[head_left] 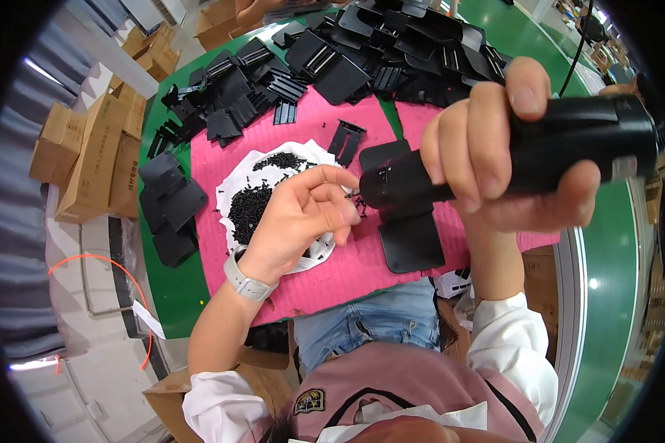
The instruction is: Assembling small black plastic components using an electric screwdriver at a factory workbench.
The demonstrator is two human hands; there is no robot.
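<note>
My right hand (488, 148) is wrapped round a thick black electric screwdriver (569, 136), held nearly level with its nose pointing left. At that nose my left hand (310, 210) pinches with thumb and fingertips on a small dark screw (351, 195), largely hidden by the fingers. Below the screwdriver lies a black plastic plate part (412, 244), its middle covered by the tool. Just behind my left hand, many small black screws (250, 210) lie heaped on a crumpled white sheet (225, 181). A slotted black bracket (346, 140) lies beyond the left fingertips.
A pink mat (303, 295) covers part of the green table (174, 295). Piles of black plates and brackets (332, 59) line the far side, with more plates (171, 203) at left. Cardboard boxes (89, 162) stand left of the table. Another person's arm (255, 11) shows at the far edge.
</note>
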